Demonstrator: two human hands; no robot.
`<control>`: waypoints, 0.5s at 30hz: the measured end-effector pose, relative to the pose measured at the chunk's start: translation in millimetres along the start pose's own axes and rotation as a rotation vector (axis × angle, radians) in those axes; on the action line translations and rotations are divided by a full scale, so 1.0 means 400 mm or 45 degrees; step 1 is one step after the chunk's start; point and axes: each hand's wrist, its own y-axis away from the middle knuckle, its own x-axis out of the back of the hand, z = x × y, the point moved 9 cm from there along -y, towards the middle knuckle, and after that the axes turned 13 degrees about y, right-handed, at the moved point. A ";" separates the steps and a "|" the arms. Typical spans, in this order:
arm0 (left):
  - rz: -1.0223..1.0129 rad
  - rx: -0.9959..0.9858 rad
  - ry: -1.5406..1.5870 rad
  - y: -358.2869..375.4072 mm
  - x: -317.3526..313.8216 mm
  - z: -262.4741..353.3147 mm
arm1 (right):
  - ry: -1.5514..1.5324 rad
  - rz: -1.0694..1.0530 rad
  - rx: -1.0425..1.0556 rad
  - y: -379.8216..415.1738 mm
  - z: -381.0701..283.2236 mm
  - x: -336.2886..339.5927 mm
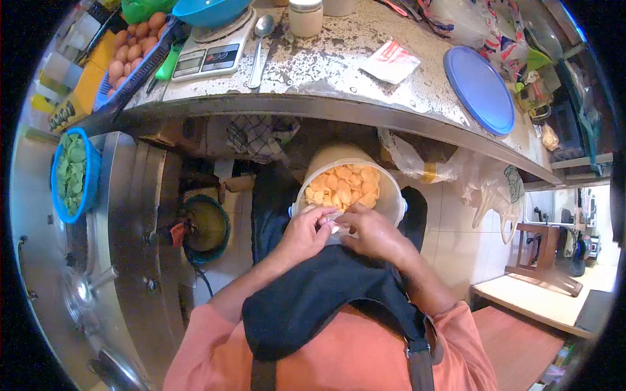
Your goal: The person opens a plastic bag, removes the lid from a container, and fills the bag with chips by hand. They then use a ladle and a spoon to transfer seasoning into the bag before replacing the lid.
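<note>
Hands: left hand (308, 232) and right hand (378, 236) pinch a small pale piece (335, 229), identity unclear.
Bucket (390, 197): centre, beneath the hands; probably stiff, best gripped by its rim.
Slices (343, 185): inside it; seemingly light, thin, breakable; lift loosely by edges.

Bright light falls on the worktop (306, 78), raising pale glare on its speckled surface, while the space beneath it sinks into brownish shadow. The far right opening (603, 208) is nearly washed out. The black apron (319, 293) loses most of its folds. The wide lens bends the worktop's straight edge into an arc, stretches the sides and leaves black corners. Fine detail looks soft; the small pale item (335, 229) is indistinct.
</note>
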 end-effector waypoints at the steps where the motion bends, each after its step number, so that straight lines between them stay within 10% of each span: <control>1: 0.003 0.001 0.002 0.001 0.004 0.009 | -0.109 -0.126 -0.088 -0.005 0.019 0.000; 7: -0.026 -0.078 -0.333 0.015 0.027 0.038 | -0.436 -0.353 -0.221 -0.027 0.074 -0.013; 15: 0.129 -0.219 -0.446 0.027 0.037 0.105 | 0.670 -0.051 -0.483 -0.155 0.261 -0.169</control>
